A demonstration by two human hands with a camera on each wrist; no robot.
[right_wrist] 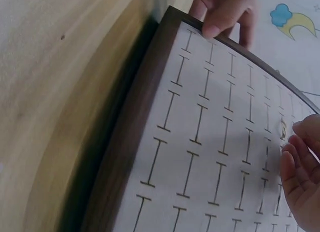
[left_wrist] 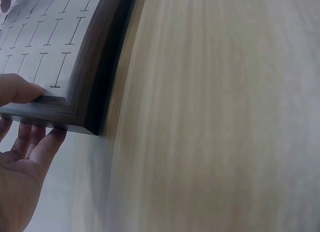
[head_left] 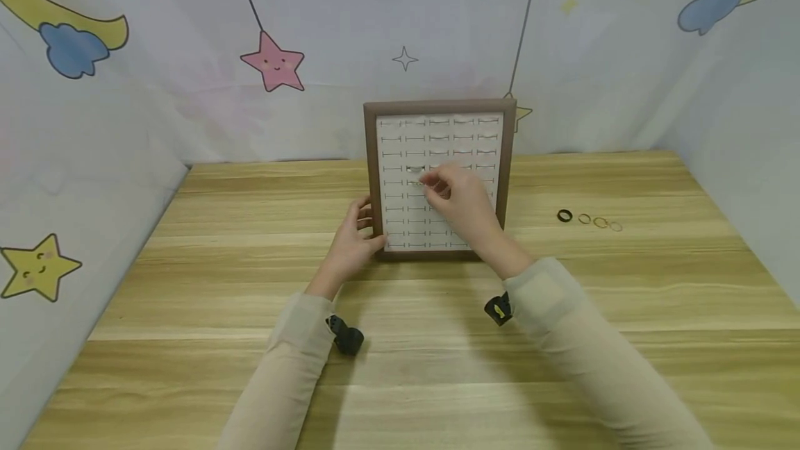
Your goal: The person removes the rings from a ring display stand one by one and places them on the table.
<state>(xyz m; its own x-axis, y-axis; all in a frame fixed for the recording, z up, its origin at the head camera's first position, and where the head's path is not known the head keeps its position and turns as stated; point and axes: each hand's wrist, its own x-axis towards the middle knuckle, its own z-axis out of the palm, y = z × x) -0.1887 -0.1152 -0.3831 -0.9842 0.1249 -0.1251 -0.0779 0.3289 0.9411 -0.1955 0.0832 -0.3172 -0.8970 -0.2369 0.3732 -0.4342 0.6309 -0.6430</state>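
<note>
Left hand (head_left: 355,245) grips the standing board (head_left: 373,158) low on its left edge, thumb in front; right hand (head_left: 465,203) curves its fingertips beside a slotted ring (head_left: 415,170), whether pinching I cannot tell. Loose rings (head_left: 565,219) lie rightward on the table (head_left: 412,394).

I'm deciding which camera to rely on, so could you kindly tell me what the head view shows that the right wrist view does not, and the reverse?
Only the head view: a black ring and three thinner rings lying on the tabletop, a pink star on the backdrop, and both sleeves.

Apparently only the right wrist view: a small dark spot on the tabletop.

Both: the slotted display board, the left hand holding its left edge, the right hand at its front, and a blue cloud on a yellow moon.
</note>
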